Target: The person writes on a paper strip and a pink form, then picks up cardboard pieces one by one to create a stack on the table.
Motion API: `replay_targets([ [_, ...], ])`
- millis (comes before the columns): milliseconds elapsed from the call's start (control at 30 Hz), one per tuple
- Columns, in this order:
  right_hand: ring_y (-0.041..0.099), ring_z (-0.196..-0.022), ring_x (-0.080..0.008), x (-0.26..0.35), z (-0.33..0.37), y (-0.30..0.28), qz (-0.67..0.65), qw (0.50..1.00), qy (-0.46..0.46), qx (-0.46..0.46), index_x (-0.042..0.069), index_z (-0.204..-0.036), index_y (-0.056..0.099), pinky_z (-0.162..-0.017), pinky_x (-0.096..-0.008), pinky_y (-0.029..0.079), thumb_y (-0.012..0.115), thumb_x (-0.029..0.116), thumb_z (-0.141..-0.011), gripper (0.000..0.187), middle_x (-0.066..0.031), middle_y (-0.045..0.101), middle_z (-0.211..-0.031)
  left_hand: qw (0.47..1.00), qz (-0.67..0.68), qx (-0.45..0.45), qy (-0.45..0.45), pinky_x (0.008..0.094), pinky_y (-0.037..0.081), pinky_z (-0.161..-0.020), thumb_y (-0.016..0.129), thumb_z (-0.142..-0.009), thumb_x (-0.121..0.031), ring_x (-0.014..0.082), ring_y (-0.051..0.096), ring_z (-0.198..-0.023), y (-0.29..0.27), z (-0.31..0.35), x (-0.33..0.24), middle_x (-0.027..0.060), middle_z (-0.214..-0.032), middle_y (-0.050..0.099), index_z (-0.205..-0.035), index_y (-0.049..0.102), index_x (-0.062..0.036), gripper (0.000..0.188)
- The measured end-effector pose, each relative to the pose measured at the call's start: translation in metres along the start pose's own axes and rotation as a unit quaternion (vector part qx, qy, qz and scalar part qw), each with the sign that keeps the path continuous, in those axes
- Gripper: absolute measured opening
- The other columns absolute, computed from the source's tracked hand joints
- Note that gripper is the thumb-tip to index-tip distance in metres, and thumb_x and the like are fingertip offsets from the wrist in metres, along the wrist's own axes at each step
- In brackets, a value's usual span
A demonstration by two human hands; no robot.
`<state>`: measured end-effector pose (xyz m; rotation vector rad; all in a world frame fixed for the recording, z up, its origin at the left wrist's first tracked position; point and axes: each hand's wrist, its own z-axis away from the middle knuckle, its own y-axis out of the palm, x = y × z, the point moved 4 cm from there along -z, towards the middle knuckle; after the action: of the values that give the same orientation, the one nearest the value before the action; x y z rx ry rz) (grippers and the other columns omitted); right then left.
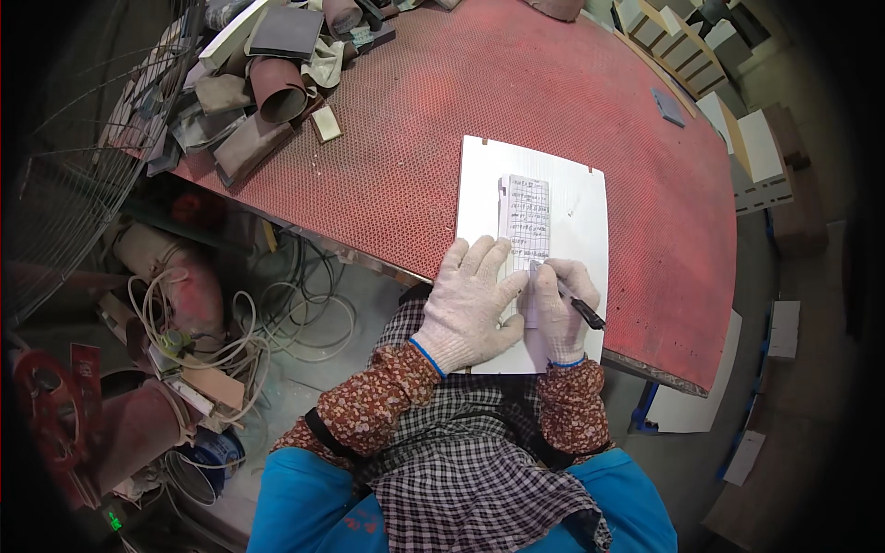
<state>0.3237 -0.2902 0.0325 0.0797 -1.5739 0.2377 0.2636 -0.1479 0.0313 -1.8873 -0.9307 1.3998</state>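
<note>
Notepad (pixel 530 217) lay on the white board (pixel 479 180), around its middle, long side running near to far. I read the step as writing, mid-entry: right hand (pixel 564 309) gripped the black pen (pixel 585 313) over the board's near half, tip at the page or just off it; contact I couldn't confirm. Left hand (pixel 472 300) was flat, gripping nothing, fingers spread on the board's near-left part, thumb toward the pad. My call: the next stroke needed a steady page and small pen moves, with the left glove kept clear of the line.

Pad looked narrow, pale, ruled in a grid; dark handwriting filled the upper rows, the near end partly hidden by the hands.

Under the board: red mesh-textured table (pixel 387 147). Far left of the board: brown roll (pixel 277 89) in a scrap pile. Right of it, past the table: white panels (pixel 763 147).
</note>
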Motion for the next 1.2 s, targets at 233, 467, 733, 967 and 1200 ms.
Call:
replay_targets([
  [233, 0.062, -0.06, -0.0109, 0.007, 0.0, 0.002, 0.026, 0.999, -0.019, -0.005, -0.004, -0.099, 0.061, -0.054, -0.027, 0.052, 0.064, 0.008, -0.103, 0.013, -0.0084, 0.066, -0.073, 1.0, -0.005, -0.003, 0.004, 0.06, 0.023, -0.123, 0.074, -0.079, -0.037, 0.0398, 0.039, -0.146, 0.002, 0.0, 0.001, 0.024, -0.147, 0.05, -0.134, 0.064, -0.0129, 0.061],
  [467, 0.065, -0.064, -0.0105, -0.013, -0.005, -0.012, 0.119, 0.99, -0.075, -0.009, -0.005, -0.097, 0.064, -0.059, -0.0279, 0.055, 0.066, 0.007, -0.1, 0.012, -0.0083, 0.07, -0.076, 1.0, -0.002, -0.005, 0.003, 0.0595, 0.023, -0.123, 0.074, -0.079, -0.036, 0.04, 0.039, -0.145, 0.002, 0.0, -0.001, 0.0239, -0.147, 0.05, -0.133, 0.064, -0.0129, 0.059],
  [733, 0.065, -0.064, -0.0099, -0.012, -0.005, -0.01, 0.129, 0.987, -0.089, -0.026, -0.004, -0.095, 0.065, -0.059, -0.0273, 0.055, 0.067, 0.006, -0.098, 0.011, -0.0079, 0.07, -0.076, 1.0, -0.001, -0.007, 0.004, 0.0593, 0.023, -0.124, 0.075, -0.078, -0.036, 0.0403, 0.039, -0.145, -0.001, -0.001, -0.001, 0.0246, -0.146, 0.05, -0.131, 0.065, -0.0121, 0.059],
  [967, 0.064, -0.061, -0.0096, -0.007, -0.003, -0.007, 0.078, 0.995, -0.056, -0.004, -0.005, -0.096, 0.063, -0.056, -0.0265, 0.054, 0.065, 0.004, -0.1, 0.01, -0.0081, 0.068, -0.075, 1.0, -0.006, 0.014, -0.006, 0.058, 0.02, -0.126, 0.072, -0.08, -0.038, 0.0382, 0.038, -0.147, -0.002, -0.001, -0.002, 0.0237, -0.148, 0.051, -0.132, 0.068, -0.0097, 0.06],
  [1200, 0.063, -0.062, -0.0098, -0.006, 0.0, -0.005, 0.041, 0.999, -0.007, -0.015, -0.005, -0.099, 0.063, -0.056, -0.0264, 0.054, 0.064, 0.004, -0.1, 0.01, -0.0068, 0.068, -0.076, 1.0, -0.005, 0.002, -0.004, 0.0597, 0.023, -0.124, 0.074, -0.08, -0.037, 0.0406, 0.04, -0.146, -0.001, 0.0, 0.0, 0.0249, -0.148, 0.05, -0.131, 0.067, -0.0118, 0.058],
])
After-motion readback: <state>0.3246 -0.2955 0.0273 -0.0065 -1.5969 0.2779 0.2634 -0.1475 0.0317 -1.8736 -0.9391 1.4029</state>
